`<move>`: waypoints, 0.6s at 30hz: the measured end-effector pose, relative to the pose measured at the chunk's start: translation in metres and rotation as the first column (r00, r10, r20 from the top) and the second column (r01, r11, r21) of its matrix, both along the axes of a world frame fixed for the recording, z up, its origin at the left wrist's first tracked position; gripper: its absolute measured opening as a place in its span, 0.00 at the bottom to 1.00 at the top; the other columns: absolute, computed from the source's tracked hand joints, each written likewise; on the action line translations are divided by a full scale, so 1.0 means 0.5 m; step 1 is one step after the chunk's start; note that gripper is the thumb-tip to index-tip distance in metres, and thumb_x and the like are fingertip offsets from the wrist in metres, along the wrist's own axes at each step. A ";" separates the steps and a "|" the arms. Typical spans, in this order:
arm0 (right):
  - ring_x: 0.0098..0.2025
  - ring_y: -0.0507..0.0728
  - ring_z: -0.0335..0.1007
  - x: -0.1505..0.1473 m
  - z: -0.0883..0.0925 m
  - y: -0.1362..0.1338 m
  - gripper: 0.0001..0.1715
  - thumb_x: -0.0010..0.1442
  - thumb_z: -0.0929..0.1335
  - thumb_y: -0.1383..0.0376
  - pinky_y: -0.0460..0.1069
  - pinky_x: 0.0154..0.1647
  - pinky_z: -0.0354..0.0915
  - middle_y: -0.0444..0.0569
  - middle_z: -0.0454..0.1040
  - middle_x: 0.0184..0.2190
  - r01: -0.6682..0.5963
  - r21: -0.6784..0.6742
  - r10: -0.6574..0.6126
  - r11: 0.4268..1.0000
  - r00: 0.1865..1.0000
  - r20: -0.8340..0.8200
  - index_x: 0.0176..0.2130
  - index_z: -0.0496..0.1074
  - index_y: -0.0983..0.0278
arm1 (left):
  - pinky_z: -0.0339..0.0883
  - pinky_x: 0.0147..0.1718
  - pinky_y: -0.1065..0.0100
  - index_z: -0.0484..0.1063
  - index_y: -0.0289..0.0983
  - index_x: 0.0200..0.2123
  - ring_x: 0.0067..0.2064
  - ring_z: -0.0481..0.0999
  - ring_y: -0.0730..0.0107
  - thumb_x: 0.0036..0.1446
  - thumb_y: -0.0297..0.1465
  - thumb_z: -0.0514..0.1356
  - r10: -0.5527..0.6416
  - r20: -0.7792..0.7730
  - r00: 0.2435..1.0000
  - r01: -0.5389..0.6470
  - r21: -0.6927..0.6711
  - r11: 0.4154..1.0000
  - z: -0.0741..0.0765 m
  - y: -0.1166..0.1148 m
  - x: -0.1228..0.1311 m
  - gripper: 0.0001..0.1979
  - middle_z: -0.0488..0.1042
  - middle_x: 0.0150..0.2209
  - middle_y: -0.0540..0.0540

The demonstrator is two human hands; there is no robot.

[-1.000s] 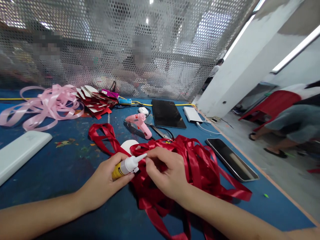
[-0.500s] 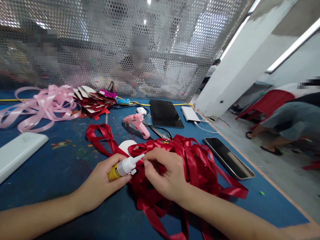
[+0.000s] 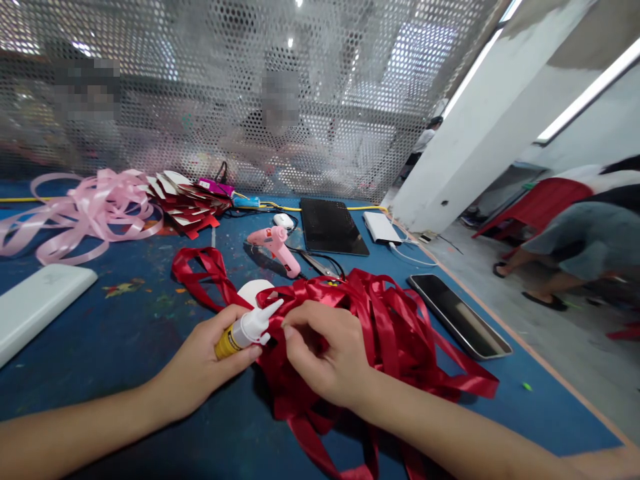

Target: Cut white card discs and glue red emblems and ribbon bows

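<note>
My left hand [image 3: 213,353] is closed around a small glue bottle [image 3: 245,333] with a yellow label and a white pointed nozzle tilted up to the right. Just right of that nozzle, my right hand [image 3: 327,347] is closed in a pinch, thumb against forefinger. Whatever lies between those fingertips is too small or hidden to make out. A large tangle of dark red satin ribbon [image 3: 390,320] lies beneath and around my right hand. Behind the bottle a round white piece [image 3: 254,291] shows, partly covered by ribbon.
Beyond the ribbon lie a pink glue gun [image 3: 277,248], scissors [image 3: 320,265] and a black tablet [image 3: 334,227]. A phone [image 3: 460,313] and white power bank [image 3: 381,228] are on the right. Pink ribbon [image 3: 100,210], folded red pieces [image 3: 187,205] and a white box-like object [image 3: 43,303] are left.
The glue bottle's nozzle has shifted slightly up and left, away from my right fingertips. My right hand has moved a little left, still pinched.
</note>
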State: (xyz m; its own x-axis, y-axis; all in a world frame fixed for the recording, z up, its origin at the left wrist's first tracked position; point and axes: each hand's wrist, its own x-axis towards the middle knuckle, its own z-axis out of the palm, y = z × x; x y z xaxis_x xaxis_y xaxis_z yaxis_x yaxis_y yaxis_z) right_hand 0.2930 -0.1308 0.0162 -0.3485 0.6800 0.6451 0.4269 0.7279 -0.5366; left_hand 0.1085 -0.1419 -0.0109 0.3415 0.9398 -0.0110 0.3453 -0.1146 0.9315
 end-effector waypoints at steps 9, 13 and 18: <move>0.18 0.46 0.54 0.003 -0.004 0.005 0.09 0.52 0.65 0.64 0.42 0.19 0.52 0.39 0.62 0.16 -0.087 0.050 0.088 0.995 0.996 -0.015 0.22 0.64 0.64 | 0.61 0.33 0.73 0.66 0.38 0.34 0.34 0.67 0.71 0.51 0.33 0.59 -0.025 -0.024 0.999 0.028 0.123 0.992 -0.008 0.005 0.000 0.08 0.68 0.33 0.50; 0.16 0.45 0.54 -0.001 -0.008 0.000 0.11 0.52 0.67 0.62 0.43 0.18 0.50 0.37 0.62 0.14 -0.100 0.124 0.098 0.987 0.995 0.019 0.23 0.64 0.63 | 0.59 0.34 0.72 0.65 0.38 0.32 0.34 0.66 0.71 0.53 0.31 0.57 -0.091 0.005 0.996 0.088 0.183 0.979 -0.027 0.014 -0.006 0.03 0.66 0.32 0.51; 0.19 0.45 0.60 -0.001 -0.012 0.003 0.14 0.52 0.69 0.56 0.43 0.20 0.53 0.38 0.67 0.17 -0.142 0.136 0.137 0.981 0.990 0.040 0.28 0.67 0.64 | 0.58 0.33 0.72 0.65 0.37 0.31 0.34 0.66 0.72 0.53 0.27 0.55 -0.133 0.001 0.991 0.130 0.204 0.970 -0.021 0.012 -0.007 0.01 0.65 0.32 0.50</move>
State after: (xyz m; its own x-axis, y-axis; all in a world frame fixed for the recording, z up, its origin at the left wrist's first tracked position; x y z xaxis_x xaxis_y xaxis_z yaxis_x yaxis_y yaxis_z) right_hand 0.2926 -0.1290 0.0102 -0.4541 0.5284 0.7174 0.3303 0.8476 -0.4152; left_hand 0.1052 -0.1358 -0.0212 0.4609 0.8688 0.1812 0.3014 -0.3453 0.8888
